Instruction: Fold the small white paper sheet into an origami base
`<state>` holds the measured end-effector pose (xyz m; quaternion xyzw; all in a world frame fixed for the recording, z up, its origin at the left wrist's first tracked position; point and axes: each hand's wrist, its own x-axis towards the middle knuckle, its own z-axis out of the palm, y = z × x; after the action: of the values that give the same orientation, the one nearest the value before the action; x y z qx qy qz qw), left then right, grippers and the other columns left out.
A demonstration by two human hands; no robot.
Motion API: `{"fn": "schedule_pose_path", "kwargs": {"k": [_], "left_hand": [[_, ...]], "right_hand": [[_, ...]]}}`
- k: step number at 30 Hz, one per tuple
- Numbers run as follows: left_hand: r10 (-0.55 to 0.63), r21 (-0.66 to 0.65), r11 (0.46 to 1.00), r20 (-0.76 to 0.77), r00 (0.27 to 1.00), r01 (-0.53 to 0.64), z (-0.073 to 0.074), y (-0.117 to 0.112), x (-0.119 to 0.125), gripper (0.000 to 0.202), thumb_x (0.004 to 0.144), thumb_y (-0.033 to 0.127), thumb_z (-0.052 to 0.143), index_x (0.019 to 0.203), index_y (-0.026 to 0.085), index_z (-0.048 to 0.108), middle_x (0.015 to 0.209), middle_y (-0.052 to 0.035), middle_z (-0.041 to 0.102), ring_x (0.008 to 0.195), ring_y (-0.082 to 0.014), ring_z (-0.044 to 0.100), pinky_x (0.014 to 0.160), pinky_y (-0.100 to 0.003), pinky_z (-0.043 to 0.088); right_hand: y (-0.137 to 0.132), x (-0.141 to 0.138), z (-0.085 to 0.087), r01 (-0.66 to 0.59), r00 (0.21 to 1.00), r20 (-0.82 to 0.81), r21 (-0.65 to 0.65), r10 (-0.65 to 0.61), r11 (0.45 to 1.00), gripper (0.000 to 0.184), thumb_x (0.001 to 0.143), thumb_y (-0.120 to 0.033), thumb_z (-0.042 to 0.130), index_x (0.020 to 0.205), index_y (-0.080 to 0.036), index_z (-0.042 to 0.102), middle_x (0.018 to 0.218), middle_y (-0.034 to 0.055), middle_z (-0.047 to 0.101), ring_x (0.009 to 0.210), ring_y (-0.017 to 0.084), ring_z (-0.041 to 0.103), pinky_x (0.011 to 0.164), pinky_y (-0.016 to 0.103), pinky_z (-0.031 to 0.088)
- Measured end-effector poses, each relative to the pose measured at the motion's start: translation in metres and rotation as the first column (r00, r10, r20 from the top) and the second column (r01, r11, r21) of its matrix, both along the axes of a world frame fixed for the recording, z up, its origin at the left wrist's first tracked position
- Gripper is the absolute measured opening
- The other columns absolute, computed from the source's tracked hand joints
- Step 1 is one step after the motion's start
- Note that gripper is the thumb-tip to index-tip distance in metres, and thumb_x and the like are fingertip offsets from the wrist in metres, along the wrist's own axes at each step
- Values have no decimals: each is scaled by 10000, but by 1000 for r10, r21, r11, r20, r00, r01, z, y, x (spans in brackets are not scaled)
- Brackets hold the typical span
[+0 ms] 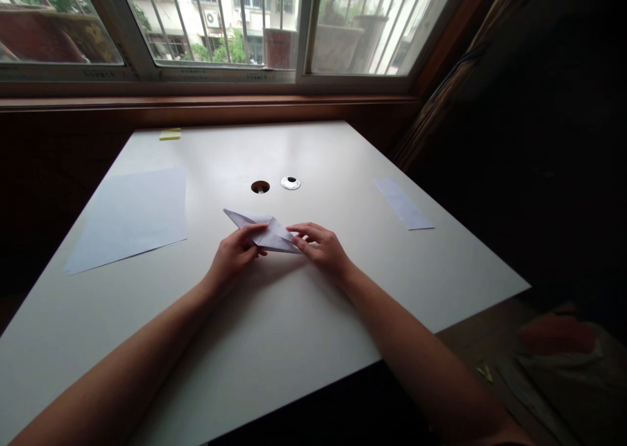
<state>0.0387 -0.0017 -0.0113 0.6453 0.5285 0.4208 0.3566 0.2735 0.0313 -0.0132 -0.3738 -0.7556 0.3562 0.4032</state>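
A folded piece of white paper (274, 236) is held between my two hands just above the middle of the white table (274, 302). It has layered triangular flaps, and one pointed end sticks out to the upper left. My left hand (239, 247) grips its left part, thumb side on top and other fingers underneath. At the right end, my right hand (318, 242) pinches the paper's edge between thumb and fingers. The undersides of the paper and some fingertips are hidden.
Flat white sheets (137, 217) lie on the left of the table, and a narrow paper strip (404, 203) on the right. Yellow sticky notes (170, 134) sit at the far left edge. Beyond my hands are a round hole (260, 187) and a ring-shaped cover (290, 183).
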Motion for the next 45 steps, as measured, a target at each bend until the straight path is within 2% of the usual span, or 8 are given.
{"fn": "schedule_pose_path", "kwargs": {"k": [11,16,21,27,31,35,41,45], "left_hand": [[8,18,1000,-66,998,-7,1,1,-1,408,860,274,608,1261,208,644,756,-12,730,672,-169,705,680,-261,541],[12,18,1000,-63,998,-10,0,1,-3,422,890,401,625,1268,213,643,750,-16,735,678,-181,713,695,-270,543],[3,-8,1000,-29,1000,-4,1,0,-4,476,919,508,572,1281,205,635,716,-20,722,671,-189,712,687,-283,555],[3,-43,999,22,1000,-2,1,2,-4,505,926,554,545,1283,206,628,746,-32,719,665,-178,691,672,-282,545],[-33,-47,998,100,994,38,-1,3,-6,492,937,536,538,1290,204,615,966,-73,732,697,-167,695,668,-277,531],[-92,-33,994,194,977,100,-1,4,-6,473,918,466,596,1311,204,584,1175,-104,672,722,-152,694,657,-266,516],[-141,9,989,361,922,148,-7,6,-3,610,849,228,669,1413,237,437,1101,-69,615,748,-126,644,660,-253,527],[-161,21,985,440,884,169,-8,7,-3,720,814,191,707,1447,282,377,1015,-25,566,701,-93,565,645,-246,537]], "right_hand": [[-4,0,6,8,1000,22,99,-10,995,269,955,-357,550,1159,-300,715,1134,48,713,1064,218,627,886,384,547],[-4,2,6,-16,997,-71,-43,13,999,337,959,-456,532,1183,-270,702,1194,59,701,1116,233,635,985,410,498],[-4,3,8,-135,965,-249,-222,78,966,432,944,-532,533,1253,-254,650,1260,68,681,1229,247,593,1055,428,459],[-7,1,11,-198,921,-381,-281,80,939,471,964,-571,467,1256,-242,636,1280,85,670,1242,256,590,1058,450,453],[-10,-1,13,-188,910,-411,-306,49,933,475,974,-576,435,1241,-239,636,1274,87,674,1251,257,588,1058,462,458],[-11,-1,14,-156,914,-405,-264,38,952,372,952,-499,539,1206,-250,644,1239,76,690,1228,244,602,1074,465,452],[-6,0,5,-195,904,-418,-220,88,956,324,897,-388,659,1184,-238,646,1155,82,714,1076,231,678,967,453,545],[-3,0,-1,-213,894,-438,-219,99,952,347,854,-341,720,1180,-245,645,1122,69,718,1034,218,691,938,422,573]]}}
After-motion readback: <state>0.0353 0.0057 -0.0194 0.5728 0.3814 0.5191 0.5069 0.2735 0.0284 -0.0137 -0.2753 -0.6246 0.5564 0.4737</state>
